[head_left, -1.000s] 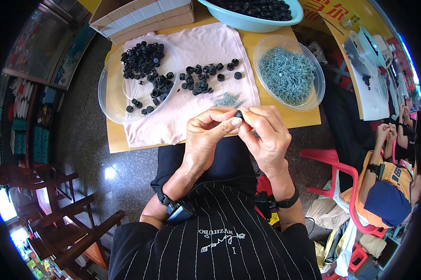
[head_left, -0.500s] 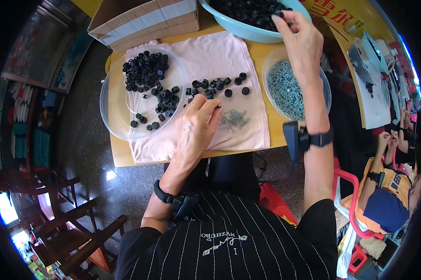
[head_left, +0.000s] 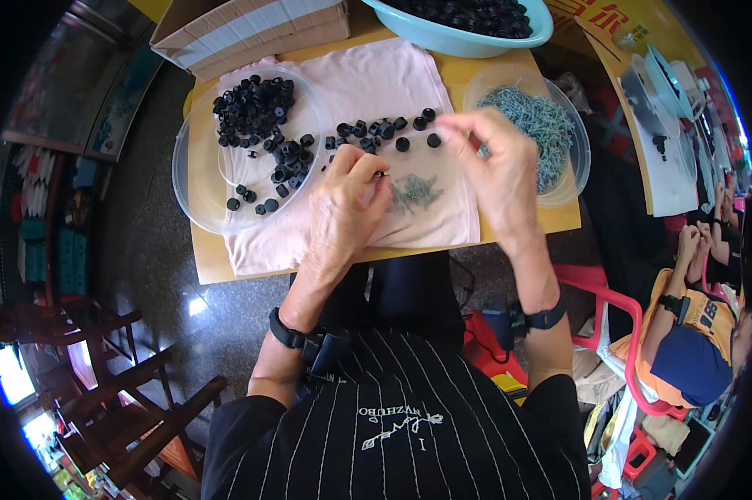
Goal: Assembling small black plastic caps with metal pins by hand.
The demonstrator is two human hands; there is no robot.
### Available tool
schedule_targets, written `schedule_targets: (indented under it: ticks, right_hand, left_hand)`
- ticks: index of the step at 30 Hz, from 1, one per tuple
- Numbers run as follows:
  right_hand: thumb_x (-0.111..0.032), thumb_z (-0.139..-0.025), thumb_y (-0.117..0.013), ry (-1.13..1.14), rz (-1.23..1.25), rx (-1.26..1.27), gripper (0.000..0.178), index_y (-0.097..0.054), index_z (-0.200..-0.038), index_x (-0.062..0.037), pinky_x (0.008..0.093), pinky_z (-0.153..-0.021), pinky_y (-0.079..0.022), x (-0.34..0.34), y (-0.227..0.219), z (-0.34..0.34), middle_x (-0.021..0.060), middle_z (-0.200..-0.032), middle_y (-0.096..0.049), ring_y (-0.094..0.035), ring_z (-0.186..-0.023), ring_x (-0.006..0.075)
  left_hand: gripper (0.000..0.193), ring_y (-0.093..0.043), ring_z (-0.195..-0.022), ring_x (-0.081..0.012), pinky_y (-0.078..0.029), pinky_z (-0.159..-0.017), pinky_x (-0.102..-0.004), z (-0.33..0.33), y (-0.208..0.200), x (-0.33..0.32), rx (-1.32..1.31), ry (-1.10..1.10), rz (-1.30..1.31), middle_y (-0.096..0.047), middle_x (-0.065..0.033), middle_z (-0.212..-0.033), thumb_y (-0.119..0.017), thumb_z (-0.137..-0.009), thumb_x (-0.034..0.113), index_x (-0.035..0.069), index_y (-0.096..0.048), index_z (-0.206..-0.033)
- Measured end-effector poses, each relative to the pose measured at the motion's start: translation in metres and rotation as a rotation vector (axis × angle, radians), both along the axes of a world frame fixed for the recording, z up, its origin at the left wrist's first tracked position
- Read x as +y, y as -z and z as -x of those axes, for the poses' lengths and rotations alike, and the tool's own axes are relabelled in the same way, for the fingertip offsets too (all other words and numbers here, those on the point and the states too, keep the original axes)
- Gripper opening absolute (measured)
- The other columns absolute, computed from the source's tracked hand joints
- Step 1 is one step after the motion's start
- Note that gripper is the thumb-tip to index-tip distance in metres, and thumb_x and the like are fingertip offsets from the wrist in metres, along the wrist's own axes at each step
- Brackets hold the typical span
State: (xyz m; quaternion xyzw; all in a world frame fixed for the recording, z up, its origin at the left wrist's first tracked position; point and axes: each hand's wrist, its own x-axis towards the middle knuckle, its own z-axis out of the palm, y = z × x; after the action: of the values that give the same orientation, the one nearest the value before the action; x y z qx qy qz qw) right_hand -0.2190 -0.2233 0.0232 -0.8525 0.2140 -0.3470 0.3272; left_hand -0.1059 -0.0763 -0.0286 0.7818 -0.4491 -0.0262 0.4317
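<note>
My left hand (head_left: pixel 341 204) is over the middle of the pink cloth (head_left: pixel 343 83), thumb and fingers closed on a small dark piece (head_left: pixel 382 174). Only its end shows at the fingertips. My right hand (head_left: pixel 499 171) hovers above the cloth's right edge, fingertips drawn together and slightly blurred; what they pinch, if anything, is hidden. Several black plastic caps (head_left: pixel 387 130) lie in a loose row just beyond my left hand. Close to its fingers is a small pile of screws (head_left: pixel 415 192). To the left, more black plastic parts (head_left: pixel 255 108) are heaped on a clear round lid (head_left: pixel 194 212).
A clear tub of screws (head_left: pixel 543 133) stands on the right of the wooden table (head_left: pixel 530 225). At the back are a light-blue basin (head_left: pixel 443 37) of black parts and a cardboard box (head_left: pixel 259 33). Wooden chairs (head_left: pixel 117 408) stand left; another person (head_left: pixel 693 350) sits at right.
My right hand has come down from the blue basin, where it pinched a black part, to the cloth's right edge. My left hand keeps its grip. The whole view has shifted slightly.
</note>
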Motion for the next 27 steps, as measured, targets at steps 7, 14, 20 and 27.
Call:
schedule_targets:
  ticks: [7, 14, 20, 27]
  right_hand:
    - [-0.006, -0.082, -0.068, -0.063, -0.256, 0.035, 0.009, -0.066, -0.089, -0.0009, 0.0279, -0.06, -0.047, 0.039, 0.025, 0.022, 0.0091, -0.08, -0.065, -0.059, -0.063, 0.0176]
    - [-0.002, -0.083, -0.066, -0.09, -0.294, -0.006, 0.008, -0.065, -0.091, -0.0001, 0.0278, -0.063, -0.048, 0.055, 0.026, 0.027, 0.0102, -0.081, -0.065, -0.061, -0.067, 0.0173]
    - [-0.006, -0.086, -0.065, -0.264, -0.678, -0.137, 0.014, -0.067, -0.099, -0.001, 0.0211, -0.059, -0.047, 0.07, 0.031, 0.03, 0.0031, -0.092, -0.063, -0.062, -0.074, 0.0097]
    - [-0.01, -0.09, -0.063, -0.351, -0.886, -0.147, 0.017, -0.066, -0.104, -0.0028, 0.0158, -0.05, -0.041, 0.067, 0.037, 0.038, 0.0006, -0.093, -0.061, -0.063, -0.078, 0.0057]
  left_hand:
    - [0.015, -0.062, -0.071, -0.0159, -0.051, -0.063, -0.0271, 0.005, -0.007, 0.007, 0.107, 0.074, 0.105, -0.061, -0.0078, -0.085, -0.066, -0.079, -0.001, 0.001, -0.063, -0.094]
    - [0.025, -0.064, -0.084, -0.0154, -0.052, -0.076, -0.0253, 0.01, -0.003, 0.022, 0.875, 0.177, 0.386, -0.063, -0.009, -0.091, -0.062, -0.089, 0.002, -0.004, -0.055, -0.113]
    - [0.042, -0.065, -0.084, -0.0162, -0.053, -0.076, -0.0267, 0.013, -0.009, 0.038, 1.13, 0.29, 0.337, -0.065, -0.0115, -0.095, -0.064, -0.089, 0.006, -0.003, -0.044, -0.126]
    - [0.043, -0.065, -0.083, -0.0155, -0.053, -0.075, -0.0251, 0.014, -0.014, 0.04, 1.383, 0.39, 0.281, -0.065, -0.0114, -0.095, -0.063, -0.089, 0.005, -0.002, -0.042, -0.127]
